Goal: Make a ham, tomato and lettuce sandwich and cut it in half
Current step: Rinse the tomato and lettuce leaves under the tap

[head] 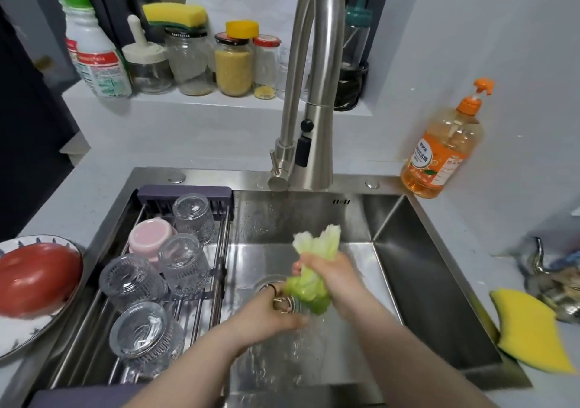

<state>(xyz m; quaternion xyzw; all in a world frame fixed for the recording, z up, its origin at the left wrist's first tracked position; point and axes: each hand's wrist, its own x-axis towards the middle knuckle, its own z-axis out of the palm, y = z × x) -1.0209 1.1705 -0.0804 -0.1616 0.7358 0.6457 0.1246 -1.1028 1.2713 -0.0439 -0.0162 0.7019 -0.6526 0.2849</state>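
Over the steel sink (417, 282), my right hand (329, 274) grips a bunch of pale green lettuce leaves (317, 244) round their middle. White stalk ends stick up above the fist and leafy ends (309, 294) hang below it. My left hand (273, 312) sits just under the leaves with its fingers at the lower part of the lettuce, over the drain. Water droplets cover the sink floor. A large red tomato (37, 277) lies on a white plate (18, 335) on the counter at the left.
A drying rack (185, 192) with several upturned glasses and a pink cup fills the sink's left side. The tall tap (309, 103) rises behind. An orange soap bottle (442, 150) stands at the back right; a yellow sponge (530, 329) lies on the right counter. Jars line the sill.
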